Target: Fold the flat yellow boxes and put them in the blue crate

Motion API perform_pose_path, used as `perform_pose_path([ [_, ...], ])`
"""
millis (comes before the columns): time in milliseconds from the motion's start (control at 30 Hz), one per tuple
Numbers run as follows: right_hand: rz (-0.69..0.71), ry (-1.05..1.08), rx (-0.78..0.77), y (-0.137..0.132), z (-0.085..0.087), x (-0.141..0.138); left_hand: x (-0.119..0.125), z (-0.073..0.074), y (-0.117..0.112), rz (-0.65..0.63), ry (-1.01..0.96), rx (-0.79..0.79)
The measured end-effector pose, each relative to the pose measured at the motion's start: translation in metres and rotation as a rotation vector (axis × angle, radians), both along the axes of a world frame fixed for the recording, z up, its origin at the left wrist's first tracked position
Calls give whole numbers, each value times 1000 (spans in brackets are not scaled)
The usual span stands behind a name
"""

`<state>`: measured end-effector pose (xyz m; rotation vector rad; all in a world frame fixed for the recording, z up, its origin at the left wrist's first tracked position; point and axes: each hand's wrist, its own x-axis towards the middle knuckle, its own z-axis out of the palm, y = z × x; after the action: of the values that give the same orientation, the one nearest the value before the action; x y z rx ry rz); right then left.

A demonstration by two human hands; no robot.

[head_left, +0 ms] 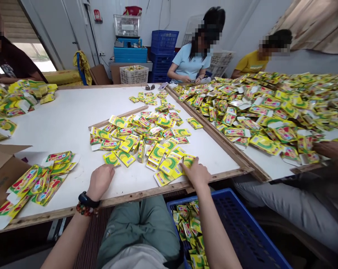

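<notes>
Small yellow-and-green printed cartons [130, 142] lie in a loose heap on the white table in front of me. My left hand [101, 182], with a dark band and a bead bracelet at its wrist, rests at the heap's near left. Its fingers are curled together by the corner of one carton [110, 158]; what they hold, if anything, is hidden. At the heap's right edge, my right hand [197, 172] has thumb and fingers on either side of a small carton [188, 161]. Beside it several cartons [169, 164] overlap, barcodes upward.
A blue crate [227, 194] with cartons stands below the table edge at right. Wooden strips [213, 138] divide the tabletop; a large carton pile [269, 108] lies beyond. At left are a cardboard box [3, 172] and flatter cartons [50, 175]. Other people sit around the table.
</notes>
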<state>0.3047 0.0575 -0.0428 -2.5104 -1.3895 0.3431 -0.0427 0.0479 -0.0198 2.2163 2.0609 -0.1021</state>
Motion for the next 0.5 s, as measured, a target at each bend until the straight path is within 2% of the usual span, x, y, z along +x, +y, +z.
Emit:
perform_pose_path([
  [67,16,25,13,14,-3,-4,0,1,-11,18,-108,79],
  [133,27,126,112,15,-2,-8,6,-5,-24,-17,-313,199],
  [200,77,454,343,4,1,-17,22,-13,-36,-93,-550,281],
  [267,217,960,533,-14,7,-33,45,-15,-46,-189,-769,278],
  [300,309,1209,544,-24,10,-43,59,-14,-49,-237,-874,248],
  [367,454,1573,410,-43,15,-68,85,-10,-54,-325,-1055,187],
  [433,459,1781,304,-56,17,-90,106,-9,-55,-352,-1165,205],
  [500,359,1856,315,-63,16,-107,119,-16,-55,-295,-1199,289],
])
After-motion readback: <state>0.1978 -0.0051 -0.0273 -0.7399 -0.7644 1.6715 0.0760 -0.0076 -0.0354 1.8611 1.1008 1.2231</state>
